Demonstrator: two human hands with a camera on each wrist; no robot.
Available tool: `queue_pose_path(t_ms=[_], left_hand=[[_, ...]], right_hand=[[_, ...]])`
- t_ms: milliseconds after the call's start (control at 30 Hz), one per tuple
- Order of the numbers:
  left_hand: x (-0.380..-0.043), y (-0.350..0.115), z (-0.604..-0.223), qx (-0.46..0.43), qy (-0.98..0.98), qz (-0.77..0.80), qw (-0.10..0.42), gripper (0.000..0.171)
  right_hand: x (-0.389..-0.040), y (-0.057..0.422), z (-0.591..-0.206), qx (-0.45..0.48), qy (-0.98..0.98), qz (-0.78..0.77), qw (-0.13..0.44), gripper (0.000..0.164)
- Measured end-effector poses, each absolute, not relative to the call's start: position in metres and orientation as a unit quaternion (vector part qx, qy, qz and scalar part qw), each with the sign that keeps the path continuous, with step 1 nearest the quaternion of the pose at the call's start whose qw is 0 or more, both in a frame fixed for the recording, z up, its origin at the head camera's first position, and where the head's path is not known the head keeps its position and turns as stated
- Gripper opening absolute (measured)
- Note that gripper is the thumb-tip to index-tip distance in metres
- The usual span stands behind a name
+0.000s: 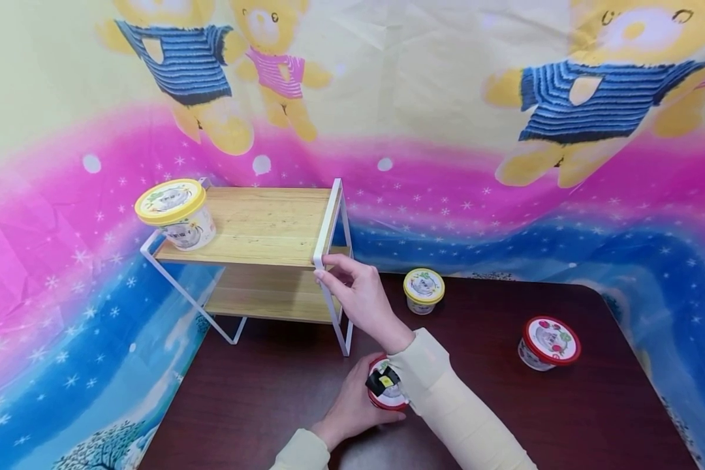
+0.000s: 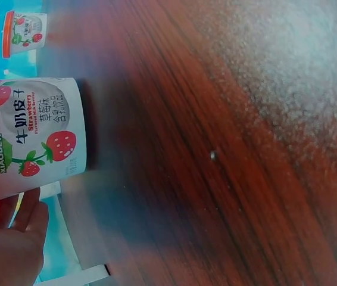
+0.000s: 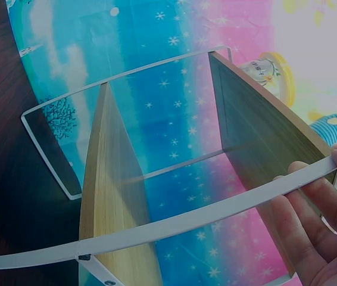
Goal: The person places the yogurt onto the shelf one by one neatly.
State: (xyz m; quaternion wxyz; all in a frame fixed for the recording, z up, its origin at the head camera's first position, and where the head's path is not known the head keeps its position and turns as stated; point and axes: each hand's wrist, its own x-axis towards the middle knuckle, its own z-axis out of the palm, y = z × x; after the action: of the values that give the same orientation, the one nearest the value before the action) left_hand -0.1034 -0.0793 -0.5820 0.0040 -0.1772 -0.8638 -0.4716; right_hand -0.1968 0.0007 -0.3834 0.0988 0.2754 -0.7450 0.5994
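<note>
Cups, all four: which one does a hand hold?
The red-lidded cup in the left hand; the other red-lidded cup and both yellow-lidded cups are untouched.

With the right arm (image 1: 464,411) extended, the right grip (image 1: 362,294) pinches between thumb and fingers; the left grip (image 1: 350,401) curls lower.

The head view is bright, the right wrist view dim, while glare whitens the left wrist view's tabletop (image 2: 293,77)

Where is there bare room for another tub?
Free: the top board right of the large yellow-lidded tub; the table between the small yellow-lidded tub and rightmost tub. Crowded: by the left hand and held tub, beside the right sleeve.
</note>
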Motion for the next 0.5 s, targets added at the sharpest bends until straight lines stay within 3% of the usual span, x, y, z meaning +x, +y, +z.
queue_pose_path(t_ms=[500], left_hand=[[-0.1021,-0.0821,-0.5804,-0.183,-0.859,-0.478,0.023,0.103]], right_hand=[[-0.1969,-0.0001,-0.3834,0.278,-0.742,0.602,0.100,0.026]])
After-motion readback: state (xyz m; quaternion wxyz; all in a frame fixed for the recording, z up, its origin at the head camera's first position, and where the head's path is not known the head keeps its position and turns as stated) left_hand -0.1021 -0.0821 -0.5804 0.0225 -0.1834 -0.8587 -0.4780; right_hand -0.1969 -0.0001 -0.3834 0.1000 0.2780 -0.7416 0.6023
